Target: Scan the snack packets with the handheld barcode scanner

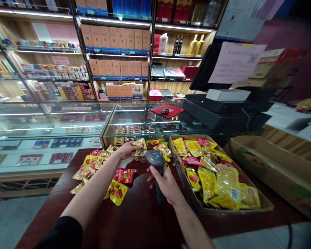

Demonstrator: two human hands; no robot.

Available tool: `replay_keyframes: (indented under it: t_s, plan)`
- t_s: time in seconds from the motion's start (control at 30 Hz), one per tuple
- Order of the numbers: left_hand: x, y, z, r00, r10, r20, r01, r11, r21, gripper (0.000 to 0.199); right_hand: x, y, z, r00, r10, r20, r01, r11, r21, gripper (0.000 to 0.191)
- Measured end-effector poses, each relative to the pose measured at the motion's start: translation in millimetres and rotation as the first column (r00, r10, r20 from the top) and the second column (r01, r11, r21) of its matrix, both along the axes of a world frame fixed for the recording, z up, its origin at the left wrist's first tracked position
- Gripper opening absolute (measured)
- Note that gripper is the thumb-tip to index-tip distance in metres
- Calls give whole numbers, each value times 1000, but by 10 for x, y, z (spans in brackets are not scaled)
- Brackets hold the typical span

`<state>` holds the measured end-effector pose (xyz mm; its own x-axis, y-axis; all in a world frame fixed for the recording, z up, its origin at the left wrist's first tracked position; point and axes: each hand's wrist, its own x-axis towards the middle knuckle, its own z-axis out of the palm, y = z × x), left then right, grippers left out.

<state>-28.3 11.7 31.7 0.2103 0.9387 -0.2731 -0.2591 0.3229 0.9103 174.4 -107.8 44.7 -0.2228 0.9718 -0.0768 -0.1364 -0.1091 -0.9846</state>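
Observation:
My left hand (pixel 128 150) is closed on a gold snack packet (pixel 140 148), held up over the far part of the dark red table (pixel 145 221). In my right hand (pixel 164 181) is a dark grey barcode scanner (pixel 155 158), gripped by its handle, its head close to the packet. Left of my hands lies a loose pile of gold, yellow and red packets (pixel 89 166), partly covered by my left forearm. A red packet (pixel 124 175) and a yellow packet (pixel 118 192) lie nearer the middle. More packets (pixel 162 149) lie behind the scanner.
On the right stands a shallow cardboard box (pixel 268 207) full of packets, with a larger open carton (pixel 274 162) beyond it. Glass display counters (pixel 52 121) border the table's far side. A mouse (pixel 165 111) on a red pad and a black register (pixel 223 114) stand there.

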Motion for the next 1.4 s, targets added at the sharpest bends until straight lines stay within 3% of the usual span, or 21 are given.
replay_keyframes:
  t_s: [0.2, 0.4, 0.63, 0.93, 1.2, 1.4]
  plan:
    - [82, 40, -89, 987, 101, 123, -93, 993, -70, 43, -50, -32, -140, 1000, 9, 12, -8, 999, -53, 45]
    - [88, 106, -78, 979, 201, 31, -198, 975, -99, 41, -88, -77, -252, 990, 24, 140, -26, 1000, 11, 41]
    - [102, 107, -93, 980, 199, 12, -197, 977, -85, 44, -110, -105, -242, 979, 5, 204, -15, 999, 49, 40]
    - [126, 116, -233, 973, 217, -74, -218, 976, -11, 45, -112, -105, -286, 983, -1, 182, -8, 999, 49, 41]
    - [148, 51, -161, 960, 238, -144, -244, 970, -22, 47, -109, -115, -256, 978, -15, 208, 9, 1000, 26, 41]
    - [125, 77, -201, 961, 237, -142, -243, 970, -23, 47, -106, -114, -253, 981, -12, 195, 6, 999, 35, 41]
